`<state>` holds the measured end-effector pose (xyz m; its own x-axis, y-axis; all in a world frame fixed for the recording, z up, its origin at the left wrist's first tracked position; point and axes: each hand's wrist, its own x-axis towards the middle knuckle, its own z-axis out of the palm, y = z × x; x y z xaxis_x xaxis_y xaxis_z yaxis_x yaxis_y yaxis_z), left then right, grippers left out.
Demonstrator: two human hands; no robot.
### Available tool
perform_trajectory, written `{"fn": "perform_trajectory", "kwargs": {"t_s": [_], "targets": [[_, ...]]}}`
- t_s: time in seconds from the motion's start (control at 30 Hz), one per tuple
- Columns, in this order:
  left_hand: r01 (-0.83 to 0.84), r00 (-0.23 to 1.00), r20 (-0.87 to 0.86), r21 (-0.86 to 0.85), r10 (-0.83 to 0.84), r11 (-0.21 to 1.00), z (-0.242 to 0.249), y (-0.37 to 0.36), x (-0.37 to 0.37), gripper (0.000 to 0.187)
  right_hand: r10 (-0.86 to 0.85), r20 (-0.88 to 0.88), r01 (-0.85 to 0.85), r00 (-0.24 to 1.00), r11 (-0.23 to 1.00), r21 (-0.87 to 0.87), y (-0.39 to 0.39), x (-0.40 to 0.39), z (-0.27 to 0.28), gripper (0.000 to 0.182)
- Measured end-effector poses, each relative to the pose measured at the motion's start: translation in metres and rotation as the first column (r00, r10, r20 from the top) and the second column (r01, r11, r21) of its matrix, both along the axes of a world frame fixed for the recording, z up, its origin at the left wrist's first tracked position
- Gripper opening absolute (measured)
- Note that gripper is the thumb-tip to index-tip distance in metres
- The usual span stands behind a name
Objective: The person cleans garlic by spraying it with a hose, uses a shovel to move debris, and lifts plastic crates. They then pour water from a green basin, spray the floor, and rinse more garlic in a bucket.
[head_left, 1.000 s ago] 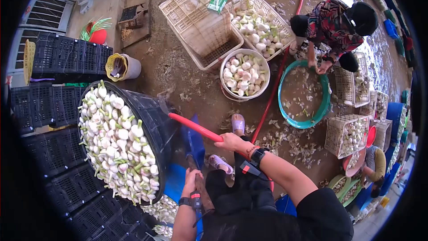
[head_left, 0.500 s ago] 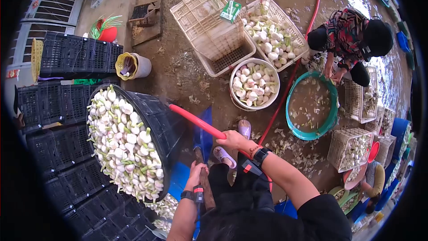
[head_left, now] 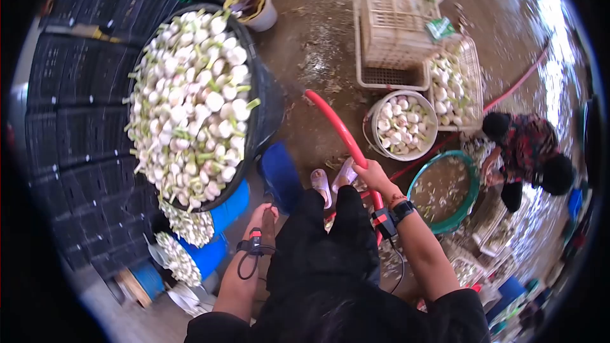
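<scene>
My right hand (head_left: 373,176) is wrapped round a thick red hose (head_left: 338,124), whose free end points forward over the wet floor. In my left hand (head_left: 261,217) is the wooden handle of a shovel (head_left: 279,176); its blue blade rests low in front of my feet. Left of the blade stands a large black tub (head_left: 268,105), heaped with white garlic bulbs (head_left: 194,114) with green stems. A white bucket (head_left: 368,134) of garlic stands ahead of my right hand.
White plastic crates (head_left: 397,19) are stacked ahead. At right, a crouching person (head_left: 530,152) works by a green basin (head_left: 471,200) of water. Black crates (head_left: 76,127) line the left side. A yellow-rimmed pail (head_left: 264,16) stands beyond the tub; blue barrels (head_left: 230,206) stand nearer.
My view has turned left, so the crates and basin appear further right. The hose end now points further ahead, away from the black tub. Both hands keep their holds.
</scene>
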<state>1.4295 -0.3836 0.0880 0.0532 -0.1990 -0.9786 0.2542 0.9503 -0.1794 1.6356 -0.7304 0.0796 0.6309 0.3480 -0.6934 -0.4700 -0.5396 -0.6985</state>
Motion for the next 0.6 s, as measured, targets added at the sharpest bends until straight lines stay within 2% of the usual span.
{"fn": "perform_trajectory", "kwargs": {"t_s": [0.03, 0.07, 0.1, 0.17, 0.2, 0.27, 0.3, 0.33, 0.37, 0.4, 0.43, 0.5, 0.53, 0.57, 0.6], "targets": [[-0.273, 0.962, -0.043, -0.097, 0.27, 0.957, 0.005, 0.002, -0.009, 0.014, -0.027, -0.062, 0.028, 0.998, 1.0, 0.004, 0.002, -0.001, -0.002, 0.035], [-0.401, 0.916, -0.015, -0.04, 0.4, 0.915, 0.009, 0.003, -0.019, 0.013, -0.056, -0.125, 0.056, 0.991, 0.998, 0.004, 0.004, -0.003, -0.004, 0.032], [-0.435, 0.901, -0.012, -0.046, 0.435, 0.899, 0.008, 0.007, -0.031, 0.013, -0.019, -0.12, 0.019, 0.993, 1.0, 0.0, 0.007, -0.004, -0.002, 0.032], [-0.617, 0.785, 0.128, 0.076, 0.606, 0.783, 0.003, 0.02, -0.053, 0.01, -0.07, -0.208, 0.081, 0.976, 0.996, 0.044, 0.017, -0.006, 0.007, 0.026], [-0.646, 0.761, 0.136, 0.065, 0.635, 0.76, 0.001, 0.028, -0.063, 0.01, -0.035, -0.195, 0.044, 0.98, 0.998, 0.041, 0.021, -0.008, 0.008, 0.026], [-0.93, 0.355, 0.187, 0.17, 0.916, 0.325, -0.004, 0.045, -0.082, 0.009, -0.031, -0.197, 0.034, 0.98, 0.999, 0.012, 0.029, -0.018, 0.003, 0.025], [-0.975, 0.118, 0.218, 0.211, 0.969, 0.072, -0.007, 0.056, -0.092, 0.009, -0.003, -0.184, 0.004, 0.983, 1.0, 0.002, 0.035, -0.021, 0.004, 0.025], [-0.96, 0.215, 0.097, 0.201, 0.972, 0.193, -0.01, 0.077, -0.102, 0.016, 0.001, -0.18, -0.005, 0.984, 1.0, -0.023, 0.039, -0.026, 0.006, 0.025], [-0.966, 0.195, 0.084, 0.189, 0.977, 0.176, -0.015, 0.096, -0.111, 0.016, -0.002, -0.176, -0.007, 0.984, 0.999, -0.05, 0.044, -0.03, 0.007, 0.026], [-0.993, 0.088, 0.058, 0.09, 0.994, 0.083, -0.03, 0.113, -0.123, 0.016, 0.021, -0.183, -0.033, 0.983, 0.997, -0.065, 0.05, -0.033, 0.012, 0.027], [-1.0, -0.015, 0.02, -0.006, 1.0, -0.015, -0.047, 0.132, -0.136, 0.025, 0.029, -0.173, -0.044, 0.984, 0.995, -0.086, 0.055, -0.038, 0.015, 0.027], [-0.979, -0.153, -0.19, -0.104, 0.97, -0.175, -0.083, 0.18, -0.159, 0.014, 0.024, -0.178, -0.044, 0.984, 0.993, -0.109, 0.066, -0.045, 0.02, 0.029], [-0.964, -0.249, -0.233, -0.032, 0.94, -0.263, -0.069, 0.194, -0.148, 0.017, -0.025, -0.19, -0.002, 0.981, 0.99, -0.142, 0.072, -0.05, 0.023, 0.028], [-0.961, -0.245, -0.279, -0.055, 0.929, -0.27, -0.103, 0.223, -0.171, 0.016, -0.037, -0.175, 0.009, 0.984, 0.987, -0.159, 0.078, -0.053, 0.024, 0.028], [-0.948, -0.242, -0.347, -0.114, 0.906, -0.297, -0.065, 0.231, -0.154, 0.034, -0.034, -0.168, 0.001, 0.985, 0.982, -0.19, 0.08, -0.057, 0.023, 0.028]]}}
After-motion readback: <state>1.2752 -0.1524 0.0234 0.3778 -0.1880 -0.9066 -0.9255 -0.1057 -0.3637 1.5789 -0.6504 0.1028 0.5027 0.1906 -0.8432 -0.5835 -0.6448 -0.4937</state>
